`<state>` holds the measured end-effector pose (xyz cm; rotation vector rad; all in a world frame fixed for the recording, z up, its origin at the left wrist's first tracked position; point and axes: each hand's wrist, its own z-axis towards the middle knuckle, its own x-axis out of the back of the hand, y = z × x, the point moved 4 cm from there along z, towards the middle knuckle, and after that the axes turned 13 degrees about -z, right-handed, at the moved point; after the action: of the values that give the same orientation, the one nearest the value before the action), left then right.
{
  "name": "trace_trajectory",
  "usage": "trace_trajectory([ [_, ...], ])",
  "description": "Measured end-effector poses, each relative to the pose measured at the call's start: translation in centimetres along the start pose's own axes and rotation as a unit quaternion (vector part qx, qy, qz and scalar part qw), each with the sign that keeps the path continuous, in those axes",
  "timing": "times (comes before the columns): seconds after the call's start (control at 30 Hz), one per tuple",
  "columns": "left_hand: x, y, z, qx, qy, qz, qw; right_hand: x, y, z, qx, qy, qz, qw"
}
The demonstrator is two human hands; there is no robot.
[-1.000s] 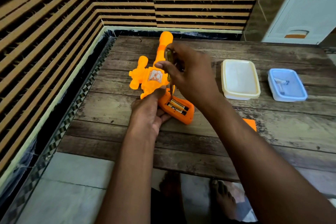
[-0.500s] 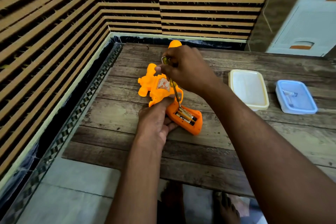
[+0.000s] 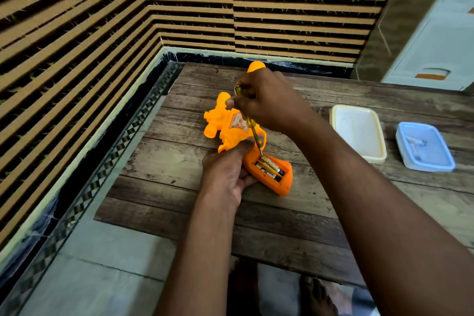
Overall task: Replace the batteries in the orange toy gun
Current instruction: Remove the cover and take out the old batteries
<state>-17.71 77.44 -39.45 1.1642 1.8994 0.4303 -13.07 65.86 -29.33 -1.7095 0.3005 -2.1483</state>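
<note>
You are looking at one orange toy gun (image 3: 232, 133), two batteries (image 3: 269, 168), one screwdriver (image 3: 252, 127) and two plastic containers (image 3: 359, 132)

Orange toy gun (image 3: 232, 131) flat on wooden bench (image 3: 295, 215), grip toward person, battery bay open. Batteries (image 3: 269, 168) lying inside bay. Left hand (image 3: 225, 174) grips gun at grip, thumb on body. Right hand (image 3: 269, 104) above gun, pinching screwdriver (image 3: 252, 127); tip down at bay's upper end, touching batteries. White tub (image 3: 359, 131) right of gun; blue tub (image 3: 424, 146) beside it, small item inside. Striped wall behind.
</note>
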Motion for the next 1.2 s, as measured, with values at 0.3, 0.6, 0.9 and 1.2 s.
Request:
trace_trajectory([
  [0.3,0.0,0.2,0.3,-0.007,0.001,-0.003,1.000,1.0,0.7,-0.6,-0.046,0.036,0.035,0.998],
  [0.6,-0.1,0.1,0.1,-0.005,0.003,-0.001,1.000,1.1,1.6,-4.4,-0.071,0.016,0.046,0.996],
  [0.9,-0.4,0.3,-0.4,-0.002,-0.018,0.002,1.000,-0.8,1.7,-9.6,-0.117,-0.022,-0.055,0.991],
  [1.2,-0.1,0.2,0.1,-0.008,-0.006,-0.003,1.000,1.0,1.8,-8.4,-0.138,0.103,-0.018,0.985],
])
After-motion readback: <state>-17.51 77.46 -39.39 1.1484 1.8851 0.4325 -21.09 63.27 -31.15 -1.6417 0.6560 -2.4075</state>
